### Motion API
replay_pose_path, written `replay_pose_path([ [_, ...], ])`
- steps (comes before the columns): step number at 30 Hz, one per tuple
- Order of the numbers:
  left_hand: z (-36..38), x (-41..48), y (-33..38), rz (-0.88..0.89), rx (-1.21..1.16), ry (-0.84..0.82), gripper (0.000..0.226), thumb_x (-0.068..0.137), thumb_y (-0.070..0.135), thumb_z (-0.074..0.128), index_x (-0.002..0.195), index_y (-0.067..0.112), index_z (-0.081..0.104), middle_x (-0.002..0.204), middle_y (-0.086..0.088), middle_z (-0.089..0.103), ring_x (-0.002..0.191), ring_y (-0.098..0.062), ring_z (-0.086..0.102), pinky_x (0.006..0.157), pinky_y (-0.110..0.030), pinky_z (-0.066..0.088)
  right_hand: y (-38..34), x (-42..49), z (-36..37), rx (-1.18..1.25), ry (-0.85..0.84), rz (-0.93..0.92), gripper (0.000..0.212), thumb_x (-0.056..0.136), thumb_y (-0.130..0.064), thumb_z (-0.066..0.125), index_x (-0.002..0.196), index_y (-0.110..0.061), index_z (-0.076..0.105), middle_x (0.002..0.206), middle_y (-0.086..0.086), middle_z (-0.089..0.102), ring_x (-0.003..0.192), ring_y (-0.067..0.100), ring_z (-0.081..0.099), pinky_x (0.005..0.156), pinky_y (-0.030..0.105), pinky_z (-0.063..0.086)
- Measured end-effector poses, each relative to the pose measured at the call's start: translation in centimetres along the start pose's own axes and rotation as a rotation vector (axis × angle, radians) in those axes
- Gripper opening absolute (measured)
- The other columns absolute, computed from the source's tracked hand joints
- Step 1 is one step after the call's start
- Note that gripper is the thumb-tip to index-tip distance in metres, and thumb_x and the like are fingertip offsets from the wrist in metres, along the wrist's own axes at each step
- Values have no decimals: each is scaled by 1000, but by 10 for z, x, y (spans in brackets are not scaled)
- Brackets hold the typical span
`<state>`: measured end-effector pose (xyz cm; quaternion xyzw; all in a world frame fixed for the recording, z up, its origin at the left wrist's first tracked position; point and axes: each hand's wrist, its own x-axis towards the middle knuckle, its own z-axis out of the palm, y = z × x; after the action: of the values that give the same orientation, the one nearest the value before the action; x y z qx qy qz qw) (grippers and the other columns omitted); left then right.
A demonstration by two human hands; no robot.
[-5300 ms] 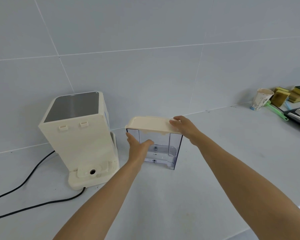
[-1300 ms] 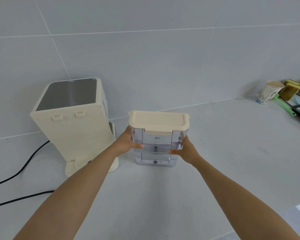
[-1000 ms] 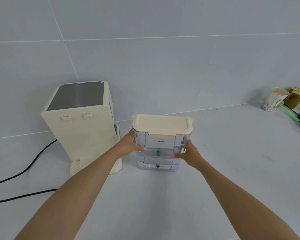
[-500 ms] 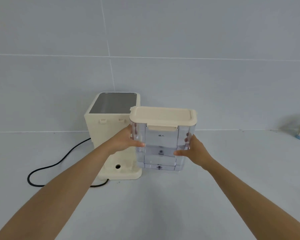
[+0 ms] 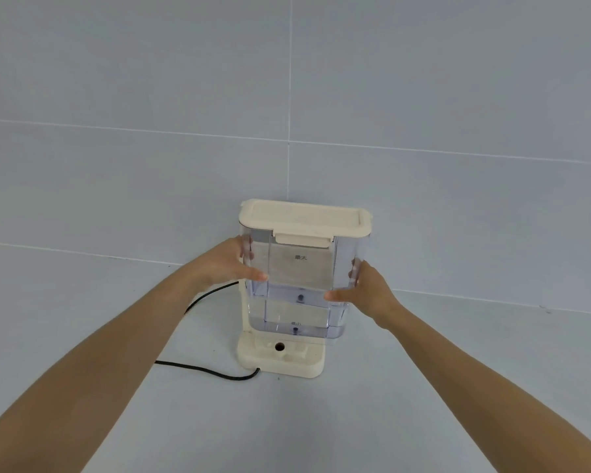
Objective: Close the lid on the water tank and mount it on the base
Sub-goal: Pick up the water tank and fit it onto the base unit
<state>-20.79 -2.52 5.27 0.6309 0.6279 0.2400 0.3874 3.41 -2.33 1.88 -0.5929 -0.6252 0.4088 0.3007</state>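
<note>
The clear water tank [image 5: 301, 285] carries its cream lid [image 5: 304, 218] shut on top. My left hand [image 5: 224, 264] grips the tank's left side and my right hand [image 5: 365, 295] grips its right side. The tank hangs upright just above the cream base [image 5: 282, 361], whose foot shows a round hole. The tank hides the base's upright body behind it.
A black power cord [image 5: 205, 370] runs from the base's front left corner and loops back along the grey counter [image 5: 321, 421]. A grey tiled wall [image 5: 287, 97] rises directly behind the base.
Both hands have carried the closed tank leftward from beside the base to over its foot. The view has swung left, so the cup at the right is out of sight.
</note>
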Motion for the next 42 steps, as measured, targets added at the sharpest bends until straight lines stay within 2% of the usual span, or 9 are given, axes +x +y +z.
replay_pose_path([
  [4, -14, -2, -3, -26, -3, 21, 65, 73, 11, 73, 127, 14, 35, 120, -7, 45, 112, -20, 42, 91, -27, 33, -10, 10, 14, 12, -6, 10, 46, 67, -12, 78, 100, -13, 46, 83, -9, 48, 92, 18, 47, 68, 19, 38],
  [10, -23, -1, -14, -75, -9, 28, 69, 74, 9, 72, 131, 5, 33, 109, -2, 45, 110, -20, 43, 90, -26, 33, -12, 23, 32, 40, -16, -7, 73, 61, -12, 81, 124, -9, 44, 124, 7, 59, 111, 25, 56, 87, 30, 46],
  [13, -26, 1, -16, -101, -19, 38, 36, 73, 7, 72, 91, 25, 47, 88, 10, 47, 104, -20, 45, 86, -26, 36, -10, 26, 38, 46, -1, -3, 75, 62, -12, 81, 126, -10, 42, 123, 5, 58, 112, 24, 55, 86, 29, 45],
  [15, -27, 0, -14, -86, -53, 16, 45, 73, 5, 72, 71, 31, 35, 84, 14, 45, 102, -19, 45, 82, -24, 38, -7, 27, 41, 69, 5, -7, 73, 62, -12, 81, 125, -11, 43, 123, 5, 59, 111, 24, 56, 86, 29, 46],
  [17, -27, 0, -13, -73, -57, 26, 36, 75, 3, 70, 90, 26, 46, 83, 15, 44, 103, -17, 44, 86, -25, 36, -5, 28, 44, 83, 8, -16, 71, 62, -13, 81, 124, -13, 45, 123, 5, 60, 107, 23, 57, 84, 28, 46],
  [20, -30, -3, -7, -42, -67, 5, 65, 77, -2, 65, 133, 6, 32, 83, 15, 43, 104, -16, 44, 88, -23, 32, -5, 29, 49, 92, 20, -32, 70, 64, -13, 80, 124, -14, 44, 124, 3, 59, 105, 21, 56, 82, 27, 43],
  [29, -30, -2, -6, -30, -97, 3, 53, 76, -4, 66, 115, 24, 43, 81, 16, 44, 103, -16, 44, 83, -24, 37, -9, 31, 51, 77, 58, -33, 69, 67, -11, 77, 126, -10, 41, 125, 8, 57, 102, 20, 52, 80, 27, 41],
  [33, -27, 1, -6, -11, -116, -18, 69, 77, -6, 64, 135, 6, 29, 100, 16, 42, 103, -12, 41, 89, -23, 34, -6, 32, 54, 69, 71, -3, 71, 69, -11, 76, 128, -7, 38, 126, 10, 55, 98, 18, 49, 79, 27, 40],
  [42, -25, 15, -19, -6, -129, -61, 68, 74, -8, 66, 132, 14, 37, 111, 6, 47, 109, -13, 45, 90, -25, 38, -6, 37, 55, 30, 73, 25, 71, 69, -11, 76, 128, -6, 38, 126, 11, 54, 97, 19, 49, 78, 27, 40],
])
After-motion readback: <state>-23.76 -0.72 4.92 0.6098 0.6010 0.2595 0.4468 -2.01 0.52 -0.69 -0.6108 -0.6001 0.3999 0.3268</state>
